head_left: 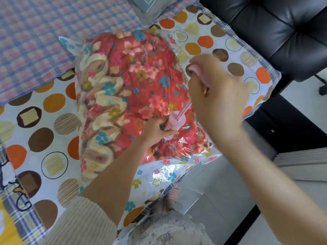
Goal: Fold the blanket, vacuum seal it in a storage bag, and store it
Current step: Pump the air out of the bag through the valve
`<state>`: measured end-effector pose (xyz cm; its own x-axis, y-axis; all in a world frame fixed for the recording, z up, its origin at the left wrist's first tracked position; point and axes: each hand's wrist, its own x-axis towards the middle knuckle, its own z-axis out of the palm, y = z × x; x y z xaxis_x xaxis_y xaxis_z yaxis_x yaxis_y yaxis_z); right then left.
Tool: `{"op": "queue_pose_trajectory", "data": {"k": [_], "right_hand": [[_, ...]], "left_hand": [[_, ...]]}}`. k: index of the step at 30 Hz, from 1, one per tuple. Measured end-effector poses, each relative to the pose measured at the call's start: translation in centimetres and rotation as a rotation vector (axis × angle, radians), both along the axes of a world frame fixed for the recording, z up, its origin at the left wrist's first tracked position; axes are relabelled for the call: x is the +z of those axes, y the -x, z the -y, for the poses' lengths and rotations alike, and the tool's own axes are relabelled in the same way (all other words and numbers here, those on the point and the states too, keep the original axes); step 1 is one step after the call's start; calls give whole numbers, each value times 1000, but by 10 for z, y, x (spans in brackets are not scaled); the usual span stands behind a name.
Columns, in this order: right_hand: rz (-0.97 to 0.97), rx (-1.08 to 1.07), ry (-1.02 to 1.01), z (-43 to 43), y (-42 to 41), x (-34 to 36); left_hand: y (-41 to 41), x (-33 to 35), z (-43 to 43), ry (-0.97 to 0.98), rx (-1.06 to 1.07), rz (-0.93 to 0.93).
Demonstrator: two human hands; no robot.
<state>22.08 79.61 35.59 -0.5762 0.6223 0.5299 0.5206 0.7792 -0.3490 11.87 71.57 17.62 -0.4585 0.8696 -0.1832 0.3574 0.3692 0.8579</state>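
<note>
Your left hand [155, 129] grips the pump [177, 120] on the bag [164, 174]. Your right hand [217, 91], at two o'clock from it, clutches the handle [198, 71]. The blanket [127, 76] spreads toward eleven.

right hand [217, 96]: blurred, covers pump handle [198, 72] | pump [176, 122] lower end: mostly behind left hand [155, 129]

Count: 1 blanket [134, 89], 1 storage bag [169, 174], 1 pump [177, 121], 2 hands: left hand [155, 129], right hand [219, 96]. 1 chair [283, 32], 1 dotted cover [53, 138], 1 checked sheet [44, 32].
</note>
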Motion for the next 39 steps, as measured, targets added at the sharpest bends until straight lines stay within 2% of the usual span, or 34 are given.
{"op": "queue_pose_trajectory", "data": {"k": [2, 3, 5, 7, 9, 11, 12, 14, 15, 17, 19, 21, 23, 24, 26, 28, 30, 33, 35, 37, 39], "right_hand": [[190, 69, 105, 14, 0, -50], [268, 64, 83, 13, 2, -71], [315, 72, 55, 3, 2, -68], [235, 133, 52, 0, 4, -39], [63, 63, -25, -1, 3, -2], [-24, 13, -7, 1, -2, -5], [4, 27, 50, 5, -6, -23], [227, 96, 161, 13, -6, -61], [291, 77, 143, 8, -4, -74], [298, 93, 75, 1, -2, -55], [198, 129, 49, 0, -4, -14], [102, 68, -23, 2, -8, 25], [47, 6, 45, 6, -10, 15], [95, 14, 89, 11, -11, -6], [308, 78, 147, 20, -7, -55], [382, 61, 119, 9, -3, -62], [305, 126, 91, 4, -3, -36], [98, 41, -24, 0, -6, 11], [29, 18, 57, 3, -10, -5], [191, 62, 149, 16, -10, -46], [314, 55, 86, 6, -5, -67]], "left_hand": [[-2, -2, 1, 0, 13, 6], [-3, -3, 1, -2, 8, 0], [-4, -1, 2, 1, 9, 2], [-2, 0, 0, 5, 19, 19], [0, 0, -1, 13, 0, 14], [-2, 0, -1, 17, -2, 0], [-2, 0, 0, 23, 0, -4], [-5, -1, 0, 30, 6, -1], [-7, 0, 0, 28, 6, 3], [-5, 1, 0, 13, 16, 14], [-4, 1, -1, -1, 11, 22], [-3, 1, -1, 8, -9, 20], [-4, 1, 1, 23, 5, 16], [-5, 1, 1, 24, 17, 17], [-7, 1, 2, 22, 24, 2], [-8, 1, 3, 17, 16, 3], [-5, 2, 2, 5, 20, 7], [-3, 0, 0, 8, -3, -11], [-3, 0, 1, 19, -4, 4], [-5, 1, 1, 22, -10, 7], [-7, 1, 2, 16, -11, 21]]}}
